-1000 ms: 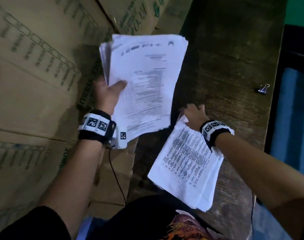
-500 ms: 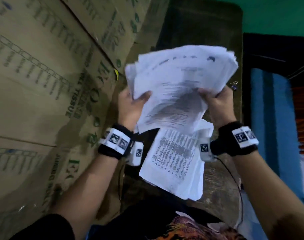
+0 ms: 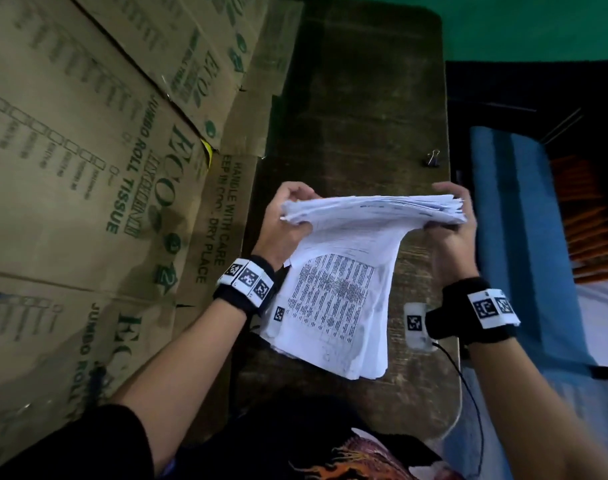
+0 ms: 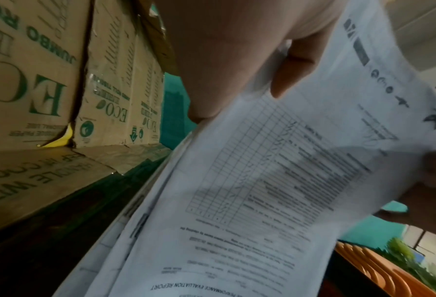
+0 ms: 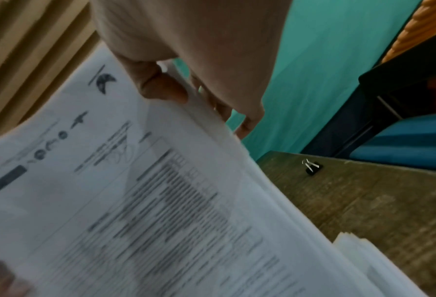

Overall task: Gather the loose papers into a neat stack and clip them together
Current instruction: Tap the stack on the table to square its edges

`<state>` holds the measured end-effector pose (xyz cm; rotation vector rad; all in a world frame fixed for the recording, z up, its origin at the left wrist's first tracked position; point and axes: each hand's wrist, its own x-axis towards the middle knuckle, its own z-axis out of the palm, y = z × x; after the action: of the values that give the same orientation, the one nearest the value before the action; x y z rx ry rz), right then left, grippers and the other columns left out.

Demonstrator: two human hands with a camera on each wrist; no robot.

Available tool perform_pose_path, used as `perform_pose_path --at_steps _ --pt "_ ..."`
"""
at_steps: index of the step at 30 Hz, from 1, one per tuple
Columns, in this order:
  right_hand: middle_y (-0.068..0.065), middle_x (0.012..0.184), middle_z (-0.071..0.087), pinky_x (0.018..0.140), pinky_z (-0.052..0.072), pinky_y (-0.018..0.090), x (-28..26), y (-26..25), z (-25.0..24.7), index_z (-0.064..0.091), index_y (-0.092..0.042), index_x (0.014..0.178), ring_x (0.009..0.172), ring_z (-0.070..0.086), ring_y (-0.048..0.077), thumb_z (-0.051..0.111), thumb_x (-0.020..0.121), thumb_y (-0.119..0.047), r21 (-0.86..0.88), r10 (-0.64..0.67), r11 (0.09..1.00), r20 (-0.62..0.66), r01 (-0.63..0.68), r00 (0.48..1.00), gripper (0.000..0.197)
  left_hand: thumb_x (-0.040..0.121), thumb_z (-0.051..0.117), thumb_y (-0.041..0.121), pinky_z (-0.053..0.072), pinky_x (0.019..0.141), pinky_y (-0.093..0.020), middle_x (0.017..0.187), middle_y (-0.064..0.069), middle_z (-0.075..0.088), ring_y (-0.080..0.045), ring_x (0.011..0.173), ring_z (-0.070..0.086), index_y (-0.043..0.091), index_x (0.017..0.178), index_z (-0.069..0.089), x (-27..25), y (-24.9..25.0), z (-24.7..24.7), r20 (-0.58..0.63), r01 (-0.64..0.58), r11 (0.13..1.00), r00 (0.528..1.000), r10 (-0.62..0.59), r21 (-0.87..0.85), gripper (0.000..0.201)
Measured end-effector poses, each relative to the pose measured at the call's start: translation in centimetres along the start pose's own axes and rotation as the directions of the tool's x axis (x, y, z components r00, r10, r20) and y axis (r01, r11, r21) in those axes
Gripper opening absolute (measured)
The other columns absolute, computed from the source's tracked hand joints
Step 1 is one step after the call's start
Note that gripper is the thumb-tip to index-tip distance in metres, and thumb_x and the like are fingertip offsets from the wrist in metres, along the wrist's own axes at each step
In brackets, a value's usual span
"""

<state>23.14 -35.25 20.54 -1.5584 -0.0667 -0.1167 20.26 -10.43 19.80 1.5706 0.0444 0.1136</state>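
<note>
A thick stack of white printed papers stands nearly upright over the dark wooden table. My left hand grips its left edge, thumb on the front sheet. My right hand grips its right edge, thumb in front and fingers behind. Under the held stack a second pile of papers lies flat on the table. A small black binder clip sits near the table's right edge, beyond my right hand, also in the right wrist view.
Brown cardboard boxes printed with green text line the table's left side. A blue mat and orange slats lie past the right edge. A green wall stands behind the table.
Both hands have tipped the held stack up from a flat fan to nearly on edge. One second ago my right hand rested on the lower pile; it has since taken the stack's right side.
</note>
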Motion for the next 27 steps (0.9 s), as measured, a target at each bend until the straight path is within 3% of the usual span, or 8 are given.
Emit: perform_pose_path --at_steps 5,8,10,14,17,22,24,27 --pt "-0.006 0.086 0.062 0.064 0.046 0.022 0.6 0.4 0.0 0.048 -0.011 0.115 0.078 0.056 0.011 0.046 0.059 0.012 0.054 0.061 0.997 0.025 -0.062 0.998 0.06 0.064 0.057 -0.009 0.047 0.078 -0.023 0.099 -0.005 0.06 -0.015 0.092 0.057 0.016 0.101 0.054 0.9 -0.4 -1.2 0.002 0.037 0.999 0.999 -0.037 0.001 0.044" --pt "-0.004 0.093 0.064 0.077 0.049 0.026 1.3 0.7 0.6 0.053 -0.01 0.113 0.086 0.061 0.011 0.068 0.067 0.006 -0.105 0.082 0.992 0.124 -0.069 0.989 0.051 0.073 0.066 -0.004 0.048 0.079 -0.023 0.093 0.0 0.063 -0.012 0.089 0.06 0.016 0.097 0.059 1.5 -1.0 -0.7 0.0 0.053 0.997 0.999 -0.053 0.057 0.032" --pt "-0.001 0.095 0.07 0.081 0.052 0.033 1.6 0.6 1.7 0.062 0.002 0.108 0.087 0.065 0.012 0.074 0.074 0.001 -0.119 0.048 0.992 0.059 -0.041 0.997 0.036 0.08 0.069 0.003 0.052 0.081 -0.03 0.089 0.003 0.067 -0.011 0.084 0.063 0.017 0.093 0.064 1.8 -1.1 0.5 -0.137 0.068 0.998 0.988 -0.067 0.008 0.02" --pt "-0.007 0.089 0.075 0.075 0.055 0.024 1.3 -0.7 2.7 0.065 0.01 0.105 0.083 0.069 0.007 0.073 0.079 0.003 -0.077 -0.033 0.997 -0.066 0.028 0.997 0.028 0.079 0.075 0.008 0.054 0.091 -0.043 0.093 0.01 0.072 -0.016 0.096 0.067 0.026 0.093 0.067 1.5 -0.5 1.1 -0.313 0.0 0.991 0.949 -0.043 -0.135 0.024" --pt "-0.008 0.089 0.075 0.073 0.056 0.027 0.6 0.0 2.2 0.065 0.008 0.105 0.084 0.07 0.01 0.074 0.074 0.009 -0.086 0.027 0.996 -0.08 -0.034 0.996 0.032 0.076 0.077 0.011 0.054 0.089 -0.036 0.096 0.01 0.07 -0.013 0.097 0.066 0.019 0.102 0.066 0.8 -0.9 1.3 -0.3 -0.01 0.995 0.954 -0.02 -0.097 0.029" --pt "0.023 0.113 0.067 0.087 0.056 0.038 0.4 1.2 1.2 0.059 0.011 0.116 0.101 0.068 0.03 0.072 0.074 0.011 -0.086 0.09 0.992 0.016 -0.089 0.996 0.044 0.074 0.069 0.0 0.051 0.086 -0.018 0.109 -0.002 0.066 -0.004 0.099 0.064 0.003 0.121 0.052 0.6 -2.0 0.5 -0.194 0.083 0.996 0.977 -0.084 -0.016 0.051" --pt "0.019 0.109 0.07 0.082 0.056 0.03 0.6 1.3 1.3 0.06 0.009 0.115 0.097 0.069 0.023 0.072 0.077 0.009 -0.079 0.106 0.991 0.026 -0.104 0.994 0.039 0.074 0.06 -0.003 0.051 0.092 -0.022 0.116 -0.007 0.064 -0.007 0.106 0.062 0.001 0.127 0.048 0.9 -2.0 0.0 -0.141 0.099 0.994 0.985 -0.103 -0.037 0.054" --pt "-0.009 0.088 0.075 0.073 0.054 0.022 0.7 1.6 1.8 0.066 0.002 0.102 0.083 0.07 0.006 0.072 0.079 0.005 -0.122 0.148 0.981 -0.017 -0.149 0.989 0.024 0.079 0.052 -0.005 0.052 0.093 -0.029 0.116 -0.009 0.065 -0.011 0.107 0.063 0.002 0.127 0.049 1.4 -2.0 0.2 -0.063 0.178 0.982 0.981 -0.182 -0.07 0.049"
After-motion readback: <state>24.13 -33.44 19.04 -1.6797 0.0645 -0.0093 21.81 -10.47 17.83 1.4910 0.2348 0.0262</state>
